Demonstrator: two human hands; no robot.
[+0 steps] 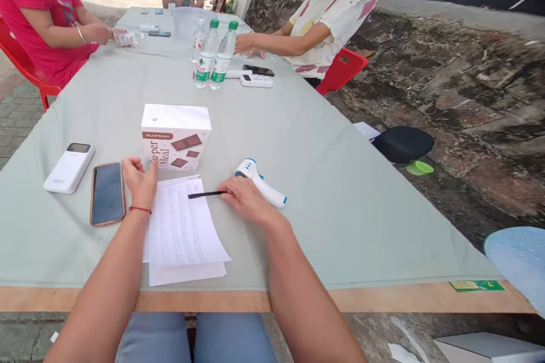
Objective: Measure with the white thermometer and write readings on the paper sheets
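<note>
My left hand (140, 180) rests between a phone in a brown case (107, 195) and a white printed box (176, 139), its fingers loosely curled and the thumb apart, by the box's lower left corner. Nothing shows in it. A black pen (204, 194) sticks out to the left from my right hand (244, 197), which is closed on it. The pen's tip lies over the top of several printed paper sheets (183, 227). Right beside that hand is a white and blue infrared thermometer (268, 187), partly covered by the fingers.
A white power bank (69, 168) lies left of the phone. Green-capped water bottles (219, 59) stand farther up the table (340, 227), near another white power bank (256, 81) and a black phone (258, 70). Several people sit around the far part, one holding a bottle (128, 39).
</note>
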